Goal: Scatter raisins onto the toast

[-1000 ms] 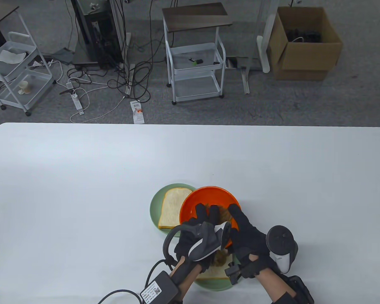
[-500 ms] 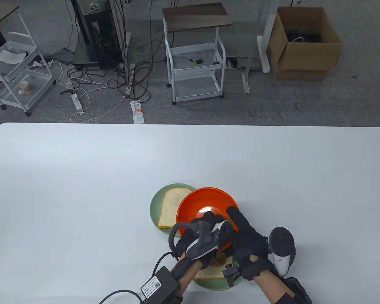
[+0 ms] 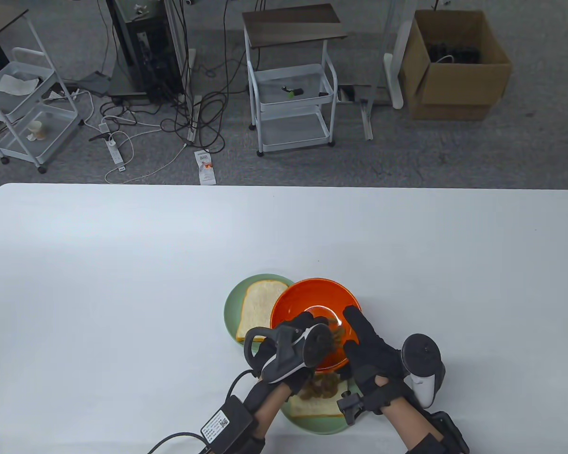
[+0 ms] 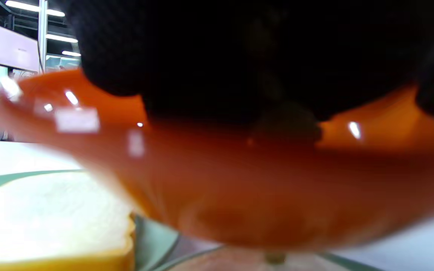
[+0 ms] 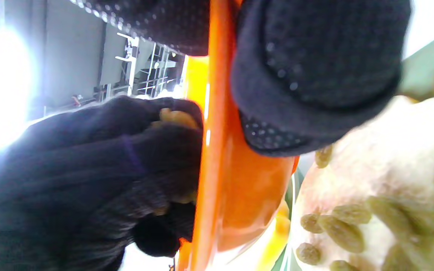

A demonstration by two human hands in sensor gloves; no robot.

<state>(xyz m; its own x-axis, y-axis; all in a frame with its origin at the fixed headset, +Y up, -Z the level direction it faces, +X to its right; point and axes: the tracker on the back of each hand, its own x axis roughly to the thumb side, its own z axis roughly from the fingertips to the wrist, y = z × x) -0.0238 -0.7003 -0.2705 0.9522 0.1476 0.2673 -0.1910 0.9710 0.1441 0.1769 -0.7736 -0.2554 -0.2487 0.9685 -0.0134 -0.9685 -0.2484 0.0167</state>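
Two round pale-green plates (image 3: 232, 307) (image 3: 312, 423) sit on the table, each with one slice of white bread (image 3: 256, 309) (image 3: 319, 405). There is one glossy orange plastic bowl (image 3: 312, 295) and two black-gloved hands (image 3: 288, 352) (image 3: 371, 357). The yellowish-brown raisins (image 3: 323, 385) lie in one heap, too many to count.

Both of your hands come in from the near edge of the worktop, close together, forearms angled slightly toward each other. Your left hand (image 3: 291, 352) is turned with its tracker facing up and to the right, the fingers (image 3: 307, 321) curled downward and bunched together. Your right hand (image 3: 371, 352) lies just beside it, palm facing left, with the index finger stretched forward and the thumb (image 5: 315, 71) pressed in against the opposing fingers in a pinching hold. Its tracker sticks out to the right of the wrist.
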